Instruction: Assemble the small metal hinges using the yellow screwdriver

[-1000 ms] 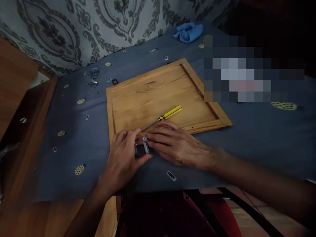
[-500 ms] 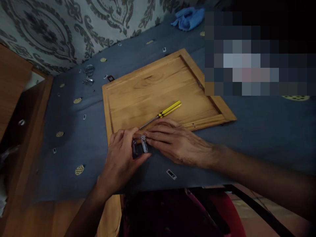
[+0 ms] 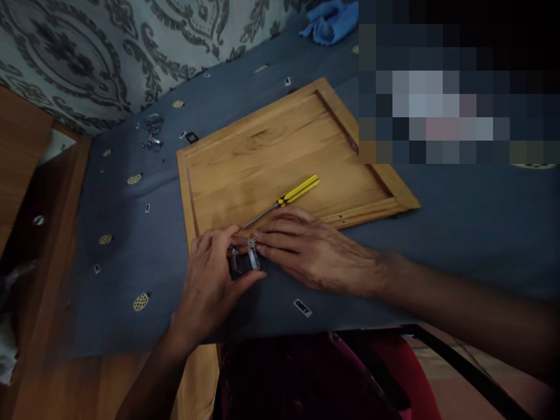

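A small shiny metal fitting (image 3: 253, 256) with two arms is held at the near edge of a framed wooden panel (image 3: 245, 157). My left hand (image 3: 214, 268) curls around it, thumb at its lower end and fingers on the panel's edge. My right hand (image 3: 310, 251) lies with outstretched fingers across the near frame, its fingertips touching the fitting; the thumb is hidden beneath. A screwdriver (image 3: 298, 191) with a yellow and black handle rests on the panel, its shaft pointing towards my left fingers, which hide its tip.
More metal fittings (image 3: 152, 142) lie on the blue patterned sheet (image 3: 166, 280) at the left. A dark flat piece (image 3: 191, 137) sits by the panel's far left edge. A blue cloth (image 3: 330, 23) lies at the back. Wooden furniture (image 3: 26, 169) stands at the left.
The view has shifted slightly, so the panel and screwdriver appear a little higher and further left. Both hands keep nearly the same hold around the metal fitting.
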Demonstrator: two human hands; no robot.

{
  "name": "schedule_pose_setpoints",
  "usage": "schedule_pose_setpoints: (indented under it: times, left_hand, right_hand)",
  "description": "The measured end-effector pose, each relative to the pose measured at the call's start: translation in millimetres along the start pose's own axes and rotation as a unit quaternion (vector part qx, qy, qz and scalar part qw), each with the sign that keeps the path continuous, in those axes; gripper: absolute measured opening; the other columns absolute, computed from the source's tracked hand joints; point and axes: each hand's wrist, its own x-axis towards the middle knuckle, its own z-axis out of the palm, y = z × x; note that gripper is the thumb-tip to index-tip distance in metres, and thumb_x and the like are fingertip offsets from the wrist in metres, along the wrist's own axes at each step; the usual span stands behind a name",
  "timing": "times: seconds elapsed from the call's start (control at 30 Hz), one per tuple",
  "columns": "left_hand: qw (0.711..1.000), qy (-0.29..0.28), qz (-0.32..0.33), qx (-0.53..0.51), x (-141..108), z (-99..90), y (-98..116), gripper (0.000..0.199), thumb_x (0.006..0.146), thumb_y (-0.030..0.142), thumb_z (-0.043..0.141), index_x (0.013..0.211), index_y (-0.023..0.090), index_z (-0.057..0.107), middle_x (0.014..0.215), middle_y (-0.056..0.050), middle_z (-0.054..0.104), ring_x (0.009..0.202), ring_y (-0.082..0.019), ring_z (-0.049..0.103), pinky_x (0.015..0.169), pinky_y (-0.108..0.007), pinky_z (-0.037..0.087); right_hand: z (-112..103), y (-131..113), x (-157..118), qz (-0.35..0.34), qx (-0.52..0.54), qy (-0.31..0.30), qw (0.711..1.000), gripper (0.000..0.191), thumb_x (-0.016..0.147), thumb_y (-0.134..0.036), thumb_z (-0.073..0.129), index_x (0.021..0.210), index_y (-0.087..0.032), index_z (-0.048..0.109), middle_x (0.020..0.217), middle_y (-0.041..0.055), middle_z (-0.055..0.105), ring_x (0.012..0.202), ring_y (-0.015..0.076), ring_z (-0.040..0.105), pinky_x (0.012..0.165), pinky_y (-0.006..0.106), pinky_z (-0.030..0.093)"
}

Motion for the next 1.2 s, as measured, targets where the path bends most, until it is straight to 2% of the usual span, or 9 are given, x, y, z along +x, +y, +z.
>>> schedule_pose_setpoints:
  times: [0.17,0.4,0.6,0.77,0.93,1.07,1.2]
  left_hand:
    - [1.000,0.000,-0.005,0.002,1.3,-1.4,1.4,0.067,0.066,0.024,0.096,0.120,0.024,0.056,0.117,-0.006,0.069,0.109,-0.028,0.066,0.091,-0.043,0.054]
    - [1.000,0.006,-0.005,0.000,1.7,-1.1,1.9,0.069,0.066,0.024,0.096,0.122,0.024,0.055,0.112,-0.005,0.071,0.107,-0.028,0.066,0.091,-0.044,0.053]
    - [1.000,0.007,-0.011,0.002,2.3,-1.0,3.2,0.073,0.064,0.022,0.096,0.123,0.025,0.053,0.110,-0.004,0.072,0.105,-0.028,0.067,0.090,-0.044,0.054]
    - [1.000,0.001,-0.015,0.001,2.9,-1.8,3.7,0.072,0.064,0.021,0.096,0.121,0.025,0.053,0.111,-0.005,0.072,0.106,-0.029,0.068,0.090,-0.046,0.055]
    - [1.000,0.000,-0.010,-0.008,2.5,-2.7,4.7,0.071,0.066,0.019,0.094,0.123,0.026,0.053,0.110,-0.004,0.071,0.106,-0.028,0.067,0.091,-0.046,0.054]
    - [1.000,0.003,-0.003,-0.001,1.5,-1.9,5.1,0.067,0.068,0.021,0.094,0.121,0.025,0.054,0.110,-0.004,0.071,0.106,-0.028,0.065,0.090,-0.045,0.053]
    - [1.000,0.005,0.004,0.015,0.5,-1.0,4.9,0.061,0.071,0.026,0.092,0.118,0.025,0.055,0.110,-0.005,0.070,0.104,-0.028,0.065,0.090,-0.045,0.052]
  right_hand:
    - [-0.2,0.5,-0.2,-0.008,0.005,0.008,1.000,0.029,0.105,-0.015,0.044,0.104,-0.010,0.072,0.108,0.0101,0.078,0.105,0.0234,0.069,0.097,0.045,0.055]
    - [-1.7,-0.1,0.9,0.007,0.007,-0.029,1.000,0.031,0.105,-0.015,0.042,0.108,-0.013,0.073,0.112,0.0104,0.078,0.109,0.0233,0.067,0.101,0.048,0.052]
    - [-2.4,-0.4,1.4,-0.001,0.002,-0.009,1.000,0.030,0.105,-0.016,0.043,0.104,-0.012,0.073,0.110,0.0094,0.079,0.104,0.0232,0.069,0.098,0.045,0.054]
    - [-1.2,0.2,-0.1,-0.009,0.009,-0.002,1.000,0.029,0.105,-0.016,0.044,0.106,-0.010,0.072,0.108,0.0101,0.078,0.104,0.0247,0.069,0.097,0.047,0.055]
    - [-2.7,-0.1,0.6,-0.011,0.013,-0.021,1.000,0.031,0.107,-0.021,0.043,0.103,-0.016,0.073,0.110,0.0088,0.076,0.112,0.0246,0.066,0.102,0.049,0.052]
    - [-5.0,-0.7,0.2,-0.001,0.013,-0.026,1.000,0.035,0.108,-0.022,0.039,0.102,-0.019,0.074,0.111,0.0077,0.075,0.111,0.0239,0.065,0.100,0.049,0.052]
    - [-3.7,-0.2,-2.1,-0.001,0.010,-0.026,1.000,0.030,0.107,-0.023,0.043,0.107,-0.019,0.073,0.113,0.0084,0.074,0.113,0.0247,0.063,0.102,0.051,0.051]
